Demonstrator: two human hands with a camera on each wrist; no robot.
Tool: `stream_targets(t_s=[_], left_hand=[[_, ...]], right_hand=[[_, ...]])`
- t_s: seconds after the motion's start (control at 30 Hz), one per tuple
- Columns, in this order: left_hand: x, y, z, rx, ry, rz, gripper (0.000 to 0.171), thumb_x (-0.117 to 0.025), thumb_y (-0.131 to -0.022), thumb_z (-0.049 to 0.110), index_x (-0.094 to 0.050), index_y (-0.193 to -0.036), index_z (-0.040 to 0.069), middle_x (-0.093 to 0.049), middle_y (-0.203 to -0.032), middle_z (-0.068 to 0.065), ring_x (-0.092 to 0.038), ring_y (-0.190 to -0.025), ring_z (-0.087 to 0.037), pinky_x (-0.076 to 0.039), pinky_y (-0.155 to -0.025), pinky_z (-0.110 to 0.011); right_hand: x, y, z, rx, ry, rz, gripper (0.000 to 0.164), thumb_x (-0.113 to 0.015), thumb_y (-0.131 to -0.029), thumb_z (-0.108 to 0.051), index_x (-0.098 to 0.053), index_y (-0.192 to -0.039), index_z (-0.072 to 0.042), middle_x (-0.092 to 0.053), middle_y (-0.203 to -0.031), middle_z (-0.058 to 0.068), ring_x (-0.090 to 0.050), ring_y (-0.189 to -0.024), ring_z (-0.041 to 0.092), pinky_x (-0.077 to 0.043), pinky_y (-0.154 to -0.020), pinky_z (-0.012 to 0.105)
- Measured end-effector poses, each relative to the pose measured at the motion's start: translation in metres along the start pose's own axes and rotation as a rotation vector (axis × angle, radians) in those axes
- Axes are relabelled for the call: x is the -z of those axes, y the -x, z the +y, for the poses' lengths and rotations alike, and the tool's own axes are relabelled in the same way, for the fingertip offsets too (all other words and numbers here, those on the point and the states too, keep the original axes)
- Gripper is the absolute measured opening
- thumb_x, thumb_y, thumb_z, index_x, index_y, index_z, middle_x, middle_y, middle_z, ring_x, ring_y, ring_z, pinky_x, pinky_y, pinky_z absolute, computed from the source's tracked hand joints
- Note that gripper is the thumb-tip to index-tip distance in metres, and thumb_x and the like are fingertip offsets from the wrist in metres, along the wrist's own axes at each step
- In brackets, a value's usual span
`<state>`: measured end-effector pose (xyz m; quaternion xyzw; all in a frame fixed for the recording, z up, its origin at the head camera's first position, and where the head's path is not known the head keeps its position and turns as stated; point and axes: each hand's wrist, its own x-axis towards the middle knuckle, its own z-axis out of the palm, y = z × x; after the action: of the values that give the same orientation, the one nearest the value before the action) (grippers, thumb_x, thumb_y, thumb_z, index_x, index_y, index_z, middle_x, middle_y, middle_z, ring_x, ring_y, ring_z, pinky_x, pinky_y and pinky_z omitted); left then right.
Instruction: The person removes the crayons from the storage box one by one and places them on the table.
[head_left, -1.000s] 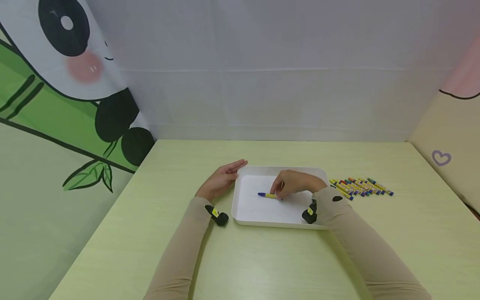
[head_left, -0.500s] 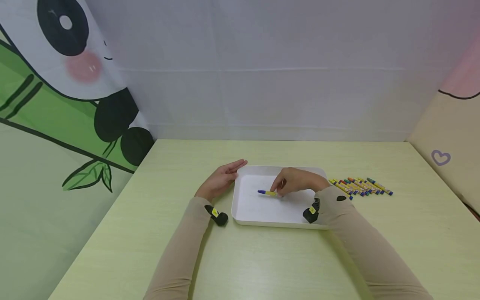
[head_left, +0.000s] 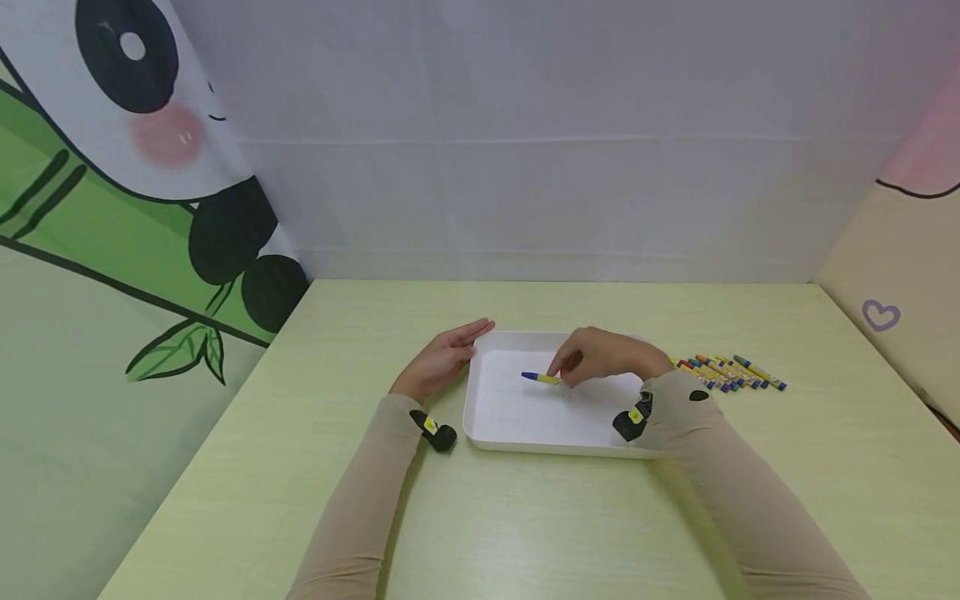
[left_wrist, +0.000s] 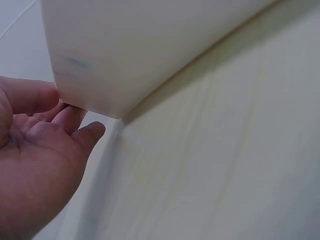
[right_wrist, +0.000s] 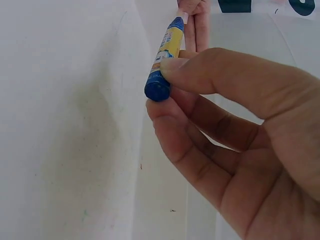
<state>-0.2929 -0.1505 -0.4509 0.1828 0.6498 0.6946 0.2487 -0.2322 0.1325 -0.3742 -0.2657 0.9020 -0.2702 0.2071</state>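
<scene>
My right hand (head_left: 600, 354) pinches a blue crayon (head_left: 540, 378) in a yellow wrapper between thumb and fingers, over the white tray (head_left: 525, 425). In the right wrist view the crayon (right_wrist: 170, 42) shows its blue flat end toward the camera, with the thumb on top and fingers beneath. My left hand (head_left: 446, 358) is at the tray's left side near the far corner, its fingers extended along the rim. Up close in the left wrist view, the left hand's fingertips (left_wrist: 47, 97) touch the tray's wall (left_wrist: 95, 85).
Several crayons (head_left: 735, 373) in yellow wrappers lie in a slanted row on the table (head_left: 525, 525), just right of the tray. A pale cloth wall (head_left: 525, 200) stands behind, with printed side panels left and right.
My right hand has lifted the crayon slightly and moved up and to the right over the tray. The left hand has stayed in place at the tray's side.
</scene>
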Motion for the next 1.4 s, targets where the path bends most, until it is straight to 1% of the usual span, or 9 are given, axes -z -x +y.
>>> stream_targets(t_s=[0.1, 0.33, 0.5, 0.73, 0.97, 1.1, 1.4], left_hand=[[0.000, 0.001, 0.001, -0.007, 0.008, -0.005, 0.056, -0.033, -0.099, -0.008, -0.027, -0.152, 0.009, -0.028, -0.158, -0.003, -0.022, -0.147, -0.018, -0.022, -0.119, -0.039], [0.001, 0.002, 0.002, 0.000, 0.006, -0.001, 0.056, -0.033, -0.099, -0.008, -0.028, -0.152, 0.009, -0.029, -0.158, -0.003, -0.022, -0.147, -0.018, -0.022, -0.119, -0.039], [0.002, 0.001, 0.001, 0.004, 0.020, -0.004, 0.057, -0.034, -0.098, -0.008, -0.028, -0.152, 0.009, -0.029, -0.158, -0.002, -0.023, -0.147, -0.017, -0.022, -0.119, -0.039], [0.004, 0.002, 0.001, -0.022, 0.038, -0.039, 0.056, -0.033, -0.098, -0.008, -0.025, -0.152, 0.006, -0.026, -0.159, -0.005, -0.019, -0.148, -0.019, -0.019, -0.120, -0.041], [0.005, 0.001, 0.000, -0.016, 0.031, -0.030, 0.057, -0.033, -0.098, -0.008, -0.025, -0.152, 0.007, -0.027, -0.159, -0.004, -0.020, -0.147, -0.018, -0.020, -0.120, -0.040], [0.005, 0.002, 0.000, -0.015, 0.025, -0.028, 0.057, -0.034, -0.098, -0.008, -0.026, -0.152, 0.008, -0.028, -0.159, -0.003, -0.021, -0.147, -0.017, -0.021, -0.119, -0.039], [0.006, 0.003, -0.001, -0.011, 0.043, -0.040, 0.056, -0.034, -0.099, -0.008, -0.025, -0.152, 0.007, -0.026, -0.159, -0.004, -0.019, -0.148, -0.018, -0.019, -0.120, -0.040]], right_hand=[[0.003, 0.005, 0.000, -0.017, -0.014, 0.011, 0.019, -0.068, -0.084, -0.009, -0.076, -0.101, -0.014, -0.070, -0.096, -0.002, -0.060, -0.084, 0.010, -0.052, -0.076, 0.024], [0.009, 0.017, 0.001, -0.002, -0.034, 0.036, 0.021, -0.069, -0.085, -0.010, -0.074, -0.105, -0.011, -0.071, -0.099, -0.001, -0.061, -0.086, 0.011, -0.053, -0.078, 0.025], [0.014, 0.025, 0.006, -0.033, -0.025, 0.068, 0.021, -0.069, -0.085, -0.011, -0.074, -0.106, -0.011, -0.070, -0.099, -0.001, -0.060, -0.087, 0.013, -0.053, -0.079, 0.026], [0.022, 0.039, 0.013, -0.088, -0.029, 0.098, 0.022, -0.068, -0.087, -0.011, -0.074, -0.108, -0.010, -0.071, -0.100, 0.001, -0.061, -0.087, 0.013, -0.053, -0.078, 0.027], [0.026, 0.055, 0.023, -0.099, -0.027, 0.138, 0.023, -0.066, -0.087, -0.010, -0.073, -0.109, -0.008, -0.071, -0.097, 0.001, -0.061, -0.085, 0.014, -0.053, -0.077, 0.027], [0.028, 0.066, 0.028, -0.125, -0.029, 0.165, 0.023, -0.065, -0.087, -0.010, -0.073, -0.108, -0.009, -0.071, -0.096, 0.001, -0.061, -0.084, 0.014, -0.052, -0.077, 0.027], [0.030, 0.090, 0.038, -0.180, -0.027, 0.185, 0.027, -0.066, -0.088, -0.015, -0.070, -0.114, -0.006, -0.071, -0.104, 0.005, -0.063, -0.090, 0.014, -0.053, -0.078, 0.028]])
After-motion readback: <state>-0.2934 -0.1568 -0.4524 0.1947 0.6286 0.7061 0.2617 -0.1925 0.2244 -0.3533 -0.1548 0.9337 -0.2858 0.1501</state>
